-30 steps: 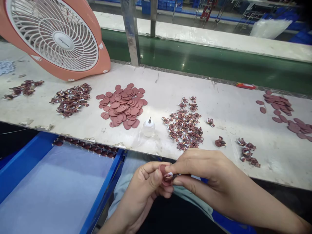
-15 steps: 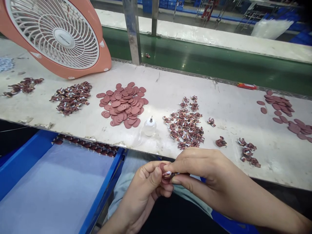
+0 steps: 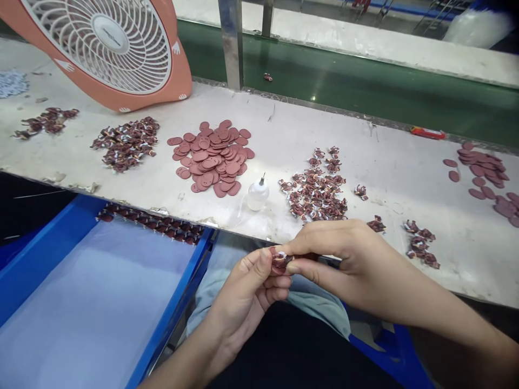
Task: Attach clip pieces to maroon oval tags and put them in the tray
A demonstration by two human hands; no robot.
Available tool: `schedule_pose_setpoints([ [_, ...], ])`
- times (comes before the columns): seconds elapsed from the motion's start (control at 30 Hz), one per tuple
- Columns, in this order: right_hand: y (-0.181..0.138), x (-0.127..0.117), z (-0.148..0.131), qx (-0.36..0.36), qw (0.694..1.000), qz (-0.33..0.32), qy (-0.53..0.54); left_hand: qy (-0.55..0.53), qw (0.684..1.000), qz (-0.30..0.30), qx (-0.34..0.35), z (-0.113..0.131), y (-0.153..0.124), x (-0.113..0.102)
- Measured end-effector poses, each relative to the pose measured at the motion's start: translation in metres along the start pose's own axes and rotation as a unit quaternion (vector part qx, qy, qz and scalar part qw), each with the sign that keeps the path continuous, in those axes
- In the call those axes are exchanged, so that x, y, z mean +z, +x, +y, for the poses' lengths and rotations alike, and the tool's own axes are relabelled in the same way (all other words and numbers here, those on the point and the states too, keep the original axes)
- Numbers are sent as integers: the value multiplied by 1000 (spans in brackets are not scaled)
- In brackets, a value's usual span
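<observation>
Both hands meet just below the front edge of the worn white workbench (image 3: 397, 178). My left hand (image 3: 247, 294) and my right hand (image 3: 336, 259) pinch the same small dark-red piece with white bits (image 3: 280, 260) between thumb and fingers. Right above them on the bench lies a heap of similar dark-red pieces (image 3: 318, 192). A small clear squeeze bottle with a needle tip (image 3: 258, 195) stands to the left of that heap. Further left lies a pile of flat pinkish-red oval discs (image 3: 213, 156).
An orange fan with a white grille (image 3: 103, 46) leans at the back left. More heaps of dark-red pieces (image 3: 125, 143) lie left and right, more oval discs (image 3: 482, 175) at far right. A blue tray (image 3: 44, 254) lined with film sits lower left. A green conveyor belt (image 3: 365, 89) runs behind.
The camera has tilted down, so bench and hands sit higher in the picture. Both hands keep pinching the same small piece. A small piece has come into view on the green belt.
</observation>
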State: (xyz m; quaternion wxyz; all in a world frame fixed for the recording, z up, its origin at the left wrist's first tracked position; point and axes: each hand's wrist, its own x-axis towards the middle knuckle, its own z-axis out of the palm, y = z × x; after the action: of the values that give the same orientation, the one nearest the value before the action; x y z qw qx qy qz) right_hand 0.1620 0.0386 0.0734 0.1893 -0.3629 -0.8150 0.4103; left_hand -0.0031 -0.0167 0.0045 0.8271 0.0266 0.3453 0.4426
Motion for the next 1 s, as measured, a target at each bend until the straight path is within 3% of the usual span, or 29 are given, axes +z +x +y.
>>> schedule_pose_setpoints([
  [0.27,3,3,-7,3,1000,-13,-4,-19,1000,6,6,1,-5,-3],
  [0.6,1,8,-18,-15,1000,-17,-1,-12,999,-39,22,1,-13,-10],
  [1.0,-5,15,-22,-27,997,75,-5,-23,994,-97,45,15,-13,-19],
])
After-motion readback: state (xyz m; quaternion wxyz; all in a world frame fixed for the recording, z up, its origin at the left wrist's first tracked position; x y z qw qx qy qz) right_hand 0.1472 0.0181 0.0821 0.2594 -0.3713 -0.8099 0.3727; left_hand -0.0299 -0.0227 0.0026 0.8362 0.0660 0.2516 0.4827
